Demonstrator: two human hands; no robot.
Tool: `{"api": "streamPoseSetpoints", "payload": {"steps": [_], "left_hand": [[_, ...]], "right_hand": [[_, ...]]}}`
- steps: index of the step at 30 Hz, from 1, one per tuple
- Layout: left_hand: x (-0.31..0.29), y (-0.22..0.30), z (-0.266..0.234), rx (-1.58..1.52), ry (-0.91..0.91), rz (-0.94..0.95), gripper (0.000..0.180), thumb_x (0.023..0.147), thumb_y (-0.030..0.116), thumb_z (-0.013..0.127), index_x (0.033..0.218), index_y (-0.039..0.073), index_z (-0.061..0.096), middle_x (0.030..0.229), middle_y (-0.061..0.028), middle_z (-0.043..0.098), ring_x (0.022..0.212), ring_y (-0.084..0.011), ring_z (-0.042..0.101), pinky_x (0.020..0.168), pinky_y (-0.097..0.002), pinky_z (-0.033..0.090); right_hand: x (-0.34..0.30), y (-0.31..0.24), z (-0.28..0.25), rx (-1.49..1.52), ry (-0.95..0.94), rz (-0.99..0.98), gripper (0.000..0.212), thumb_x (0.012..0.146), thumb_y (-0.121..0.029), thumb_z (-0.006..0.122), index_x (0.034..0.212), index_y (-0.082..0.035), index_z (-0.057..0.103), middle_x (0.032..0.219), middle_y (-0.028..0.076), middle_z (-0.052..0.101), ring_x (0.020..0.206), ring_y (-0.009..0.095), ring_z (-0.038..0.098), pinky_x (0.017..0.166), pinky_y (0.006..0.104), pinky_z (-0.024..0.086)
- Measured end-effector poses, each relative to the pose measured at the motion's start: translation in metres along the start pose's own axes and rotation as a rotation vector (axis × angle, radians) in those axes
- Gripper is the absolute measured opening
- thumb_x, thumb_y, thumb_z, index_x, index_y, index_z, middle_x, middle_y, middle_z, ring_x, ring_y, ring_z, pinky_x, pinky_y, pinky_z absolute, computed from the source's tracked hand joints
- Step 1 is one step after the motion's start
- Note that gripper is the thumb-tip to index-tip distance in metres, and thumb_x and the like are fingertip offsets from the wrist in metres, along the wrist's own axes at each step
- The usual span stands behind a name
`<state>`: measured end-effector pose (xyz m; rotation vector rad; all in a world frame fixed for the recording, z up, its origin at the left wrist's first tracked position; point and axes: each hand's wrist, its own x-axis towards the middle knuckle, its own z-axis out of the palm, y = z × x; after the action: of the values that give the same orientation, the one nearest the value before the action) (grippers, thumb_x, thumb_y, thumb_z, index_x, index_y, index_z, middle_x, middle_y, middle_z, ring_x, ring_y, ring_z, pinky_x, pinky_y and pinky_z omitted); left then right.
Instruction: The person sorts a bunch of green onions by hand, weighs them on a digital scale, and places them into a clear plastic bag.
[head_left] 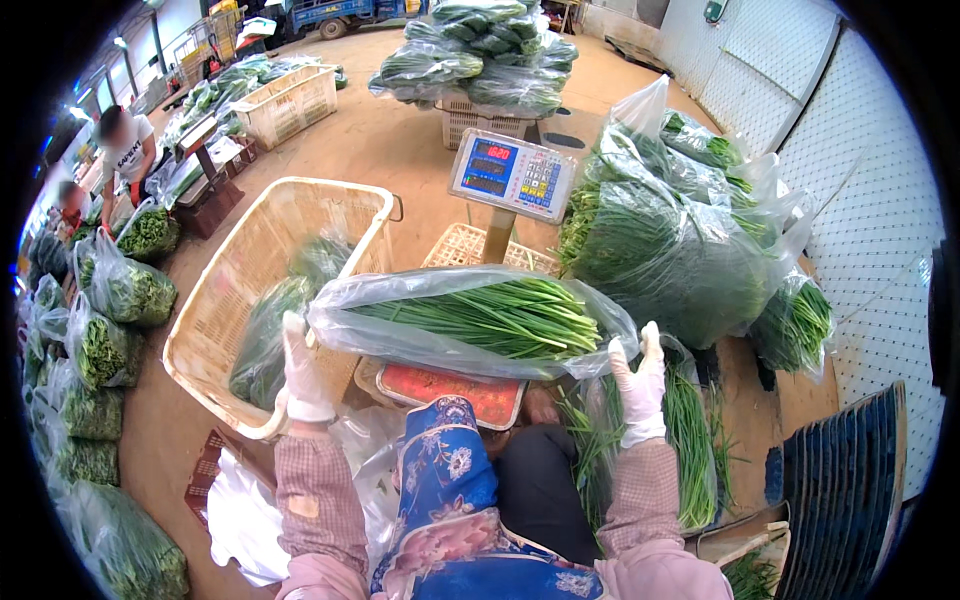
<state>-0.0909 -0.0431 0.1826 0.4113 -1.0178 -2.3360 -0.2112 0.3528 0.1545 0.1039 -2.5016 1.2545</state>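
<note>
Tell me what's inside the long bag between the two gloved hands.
Green stalks, visible through the clear plastic of the bag. The upper ones cover those beneath, which cannot be seen.

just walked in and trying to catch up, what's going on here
A person in white gloves has a long clear bag of green stalks between both hands, the left hand at one end and the right hand at the other. The bag is by a scale with a lit display; whether it rests on the scale is hard to tell. A pale crate with bagged greens inside stands to the left, and more bagged greens are piled to the right.
</note>
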Motion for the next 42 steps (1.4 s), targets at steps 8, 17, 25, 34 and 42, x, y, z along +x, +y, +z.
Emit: {"api": "streamPoseSetpoints", "payload": {"steps": [8, 17, 25, 34, 42], "left_hand": [[0.041, -0.010, -0.007, 0.492, -0.037, 0.213, 0.022, 0.080, 0.008, 0.063, 0.101, 0.001, 0.060, 0.091, -0.0026, 0.062, 0.078, -0.0104, 0.057, 0.070, -0.0232, 0.046], [-0.051, 0.062, 0.057, 0.106, -0.289, 0.409, 0.005, 0.085, 0.008, 0.055, 0.086, 0.004, 0.058, 0.083, -0.0075, 0.061, 0.076, -0.0146, 0.058, 0.064, -0.0238, 0.047], [-0.075, 0.069, 0.090, 0.361, -0.378, 0.144, 0.033, 0.091, 0.018, 0.048, 0.120, 0.002, 0.049, 0.068, -0.0043, 0.063, 0.042, -0.0014, 0.042, 0.043, -0.0145, 0.036], [-0.114, 0.048, 0.063, 0.422, -0.270, 0.088, 0.038, 0.091, 0.015, 0.048, 0.127, 0.006, 0.040, 0.071, -0.0058, 0.064, 0.038, 0.0002, 0.039, 0.036, -0.0118, 0.027], [-0.115, 0.049, 0.039, 0.345, -0.222, 0.019, 0.040, 0.090, 0.013, 0.049, 0.128, 0.005, 0.040, 0.075, -0.0098, 0.064, 0.042, -0.0026, 0.047, 0.037, -0.0120, 0.035]], "right_hand": [[0.020, 0.027, 0.031, 0.406, -0.159, 0.101, 0.018, 0.087, -0.015, 0.054, 0.091, 0.001, 0.059, 0.084, 0.004, 0.063, 0.076, 0.012, 0.056, 0.073, 0.0259, 0.045], [-0.010, -0.068, -0.022, 1.518, -0.319, 0.185, 0.026, 0.094, -0.028, 0.043, 0.089, -0.006, 0.053, 0.086, 0.010, 0.062, 0.064, 0.017, 0.057, 0.061, 0.0362, 0.049], [0.016, -0.038, -0.073, 0.816, -0.218, 0.273, 0.018, 0.090, -0.019, 0.051, 0.092, -0.002, 0.059, 0.084, 0.008, 0.062, 0.065, 0.014, 0.058, 0.060, 0.0276, 0.049], [-0.027, -0.107, 0.026, -0.245, -0.848, -0.396, 0.047, 0.082, -0.026, 0.059, 0.121, -0.001, 0.048, 0.107, 0.019, 0.059, 0.103, 0.030, 0.055, 0.092, 0.0346, 0.041], [-0.015, -0.001, 0.087, -0.856, -0.763, -0.392, 0.037, 0.070, -0.029, 0.068, 0.098, -0.009, 0.057, 0.090, 0.011, 0.063, 0.088, 0.029, 0.060, 0.078, 0.0406, 0.044]]}}
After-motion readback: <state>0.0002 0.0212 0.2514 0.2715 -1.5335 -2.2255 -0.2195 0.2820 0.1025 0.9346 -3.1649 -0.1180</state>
